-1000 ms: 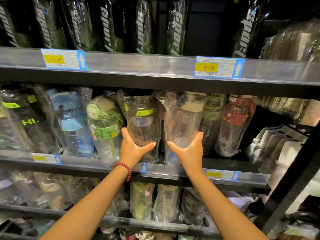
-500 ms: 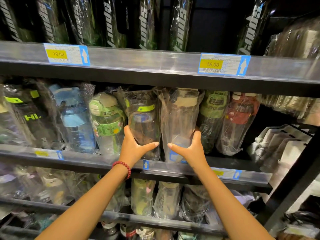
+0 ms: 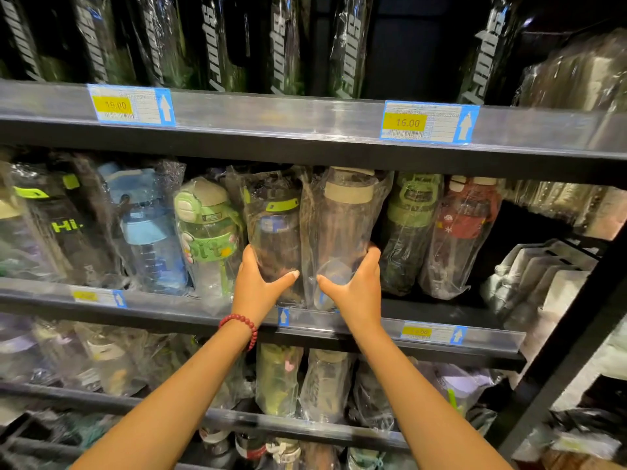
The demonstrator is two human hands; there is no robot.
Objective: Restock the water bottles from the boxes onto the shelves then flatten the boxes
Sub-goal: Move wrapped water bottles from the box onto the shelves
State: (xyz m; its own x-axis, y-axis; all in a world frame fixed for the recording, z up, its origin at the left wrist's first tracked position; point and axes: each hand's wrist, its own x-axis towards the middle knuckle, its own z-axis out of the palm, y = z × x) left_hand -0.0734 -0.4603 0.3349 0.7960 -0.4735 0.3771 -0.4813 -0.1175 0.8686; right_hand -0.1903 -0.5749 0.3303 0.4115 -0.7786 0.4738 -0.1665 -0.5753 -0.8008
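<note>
A: Where are the hands?

B: Both are up at the middle shelf (image 3: 203,310). The left hand (image 3: 259,288) is wrapped round the lower part of a clear bottle with a lime-green band (image 3: 274,239), thumb across its front, fingers round its left side. The right hand (image 3: 356,290) grips the base of a clear bottle with a beige lid (image 3: 342,225) in the same mirrored way, thumb pointing inward.

A: And the two bottles?

B: Side by side, touching, each in a crinkled clear plastic sleeve. Both stand roughly upright at the front edge of the shelf; whether their bases rest fully on it I cannot tell, as the hands and the clear rail hide them.

A: What flanks them?

B: Just left, a green-lidded bottle (image 3: 208,228), then a blue one (image 3: 149,228) and a dark one lettered "Hi." (image 3: 64,228). Just right, a bottle with a green cap (image 3: 412,225) and a red one (image 3: 464,228).

A: Anything else?

B: A red bead bracelet (image 3: 241,325) on the left wrist. The shelf above carries tall dark wrapped bottles (image 3: 217,42), with two price tags on its rail: 19.00 (image 3: 130,105) and 16.00 (image 3: 429,123). The lower shelf (image 3: 237,420) holds more wrapped bottles, blurred
</note>
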